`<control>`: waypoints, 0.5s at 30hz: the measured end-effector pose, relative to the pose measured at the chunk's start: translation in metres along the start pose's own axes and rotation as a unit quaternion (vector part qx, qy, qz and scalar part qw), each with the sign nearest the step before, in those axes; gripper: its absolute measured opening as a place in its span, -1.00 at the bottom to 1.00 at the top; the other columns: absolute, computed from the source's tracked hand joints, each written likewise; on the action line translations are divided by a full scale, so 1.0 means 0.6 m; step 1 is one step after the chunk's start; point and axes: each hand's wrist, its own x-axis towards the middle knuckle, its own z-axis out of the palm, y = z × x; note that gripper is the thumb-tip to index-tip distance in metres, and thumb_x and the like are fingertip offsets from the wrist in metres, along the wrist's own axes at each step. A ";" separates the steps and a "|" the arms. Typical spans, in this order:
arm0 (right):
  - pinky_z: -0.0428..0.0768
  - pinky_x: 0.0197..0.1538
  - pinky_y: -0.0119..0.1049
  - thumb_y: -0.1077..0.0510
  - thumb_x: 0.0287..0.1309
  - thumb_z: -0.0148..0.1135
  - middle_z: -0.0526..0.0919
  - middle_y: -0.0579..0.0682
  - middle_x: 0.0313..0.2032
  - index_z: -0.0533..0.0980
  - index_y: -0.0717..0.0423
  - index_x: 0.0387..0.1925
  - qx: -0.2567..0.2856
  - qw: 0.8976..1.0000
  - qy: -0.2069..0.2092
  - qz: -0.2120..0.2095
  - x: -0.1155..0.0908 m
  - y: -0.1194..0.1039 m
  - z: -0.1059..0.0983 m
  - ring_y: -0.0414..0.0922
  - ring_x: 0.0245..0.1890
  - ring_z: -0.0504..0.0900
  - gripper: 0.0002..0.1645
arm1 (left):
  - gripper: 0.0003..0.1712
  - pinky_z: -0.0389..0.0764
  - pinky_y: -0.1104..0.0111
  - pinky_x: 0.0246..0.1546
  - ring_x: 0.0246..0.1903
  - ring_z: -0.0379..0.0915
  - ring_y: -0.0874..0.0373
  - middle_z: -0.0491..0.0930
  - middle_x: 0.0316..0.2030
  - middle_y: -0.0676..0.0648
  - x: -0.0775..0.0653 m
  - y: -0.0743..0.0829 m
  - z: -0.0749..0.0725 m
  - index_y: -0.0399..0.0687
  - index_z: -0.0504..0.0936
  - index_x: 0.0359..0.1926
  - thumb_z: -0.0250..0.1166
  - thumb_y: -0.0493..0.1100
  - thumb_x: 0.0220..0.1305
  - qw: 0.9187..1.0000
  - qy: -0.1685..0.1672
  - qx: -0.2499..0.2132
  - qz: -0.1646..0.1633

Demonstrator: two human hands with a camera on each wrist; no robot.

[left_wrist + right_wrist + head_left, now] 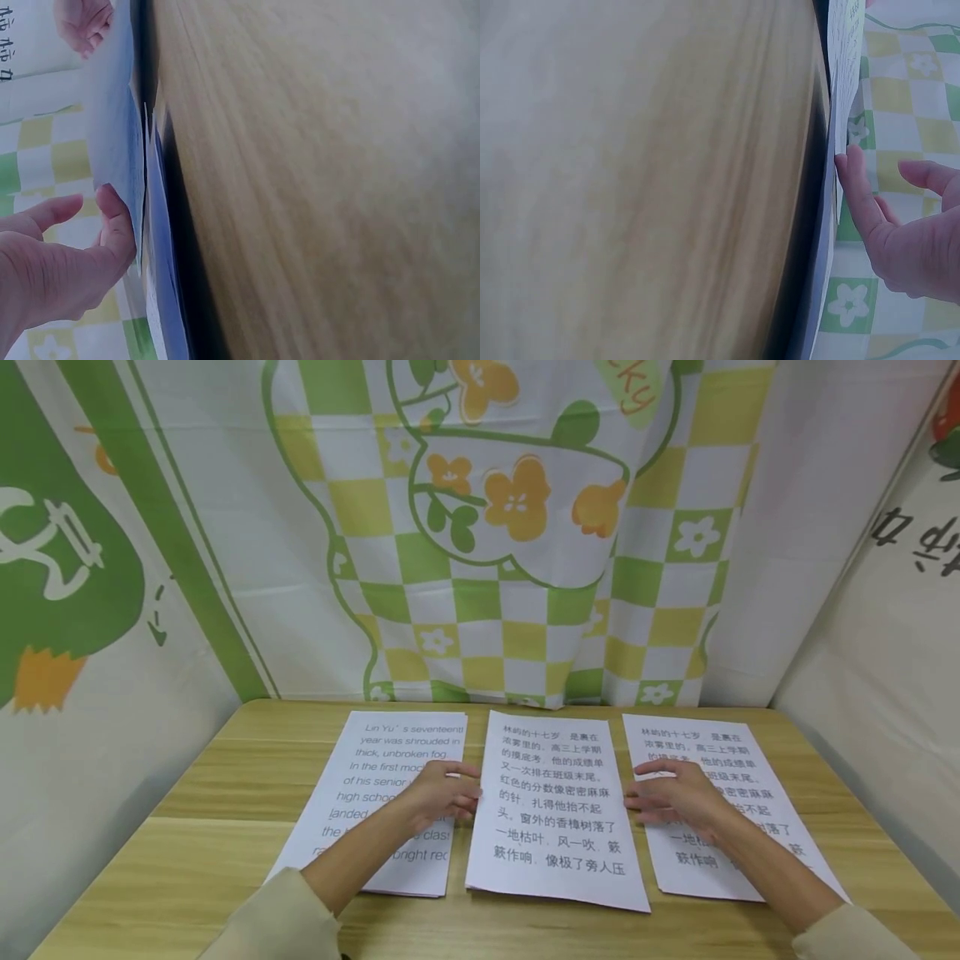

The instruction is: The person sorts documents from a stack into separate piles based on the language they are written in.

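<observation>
Three stacks of printed paper lie side by side on a wooden table. On the middle stack (555, 810), large Chinese characters show, and a hand is at each of its long edges. My left hand (444, 792) reaches over the left stack (405, 868), printed in English, its fingertips at the middle stack's left edge. Over the right stack (712, 743), also in Chinese, my right hand (675, 793) has its fingertips by the opposite edge. Loosely bent fingers show on the left hand (67, 262) and fairly straight ones on the right hand (907, 232); neither visibly grips a sheet.
The wooden table (187, 843) has rounded far corners. Behind it hangs a curtain (480, 610) with green and yellow checks and orange flowers. Printed cloth walls close in the left (187, 635) and right (877, 652) sides.
</observation>
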 end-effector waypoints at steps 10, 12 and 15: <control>0.79 -0.03 -0.04 0.30 0.42 0.17 0.72 0.28 -0.02 0.18 0.57 0.37 -0.009 1.000 -0.007 -0.013 -0.001 -0.001 0.006 0.02 -0.11 0.79 -0.34 | -0.61 0.80 0.28 -0.34 -0.47 0.68 0.10 0.70 -0.38 -0.25 -0.001 -0.006 0.018 -0.45 0.59 0.02 0.37 -0.55 0.13 0.998 0.049 0.030 -0.005; 0.79 -0.04 -0.05 0.30 0.42 0.17 0.73 0.28 -0.03 0.19 0.57 0.37 -0.013 1.000 -0.003 -0.013 -0.003 -0.002 0.007 0.02 -0.11 0.80 -0.35 | -0.64 0.81 0.26 -0.31 -0.45 0.69 0.08 0.70 -0.36 -0.26 -0.002 -0.007 0.018 -0.45 0.59 -0.01 0.36 -0.55 0.14 0.998 0.048 0.031 -0.005; 0.80 -0.05 -0.05 0.29 0.43 0.17 0.73 0.26 -0.05 0.20 0.56 0.36 -0.021 1.000 0.003 -0.012 -0.003 -0.004 0.008 0.03 -0.12 0.80 -0.36 | -0.70 0.81 0.24 -0.30 -0.42 0.70 0.07 0.71 -0.34 -0.26 -0.003 -0.007 0.018 -0.42 0.58 -0.04 0.33 -0.54 0.18 0.999 0.042 0.034 -0.005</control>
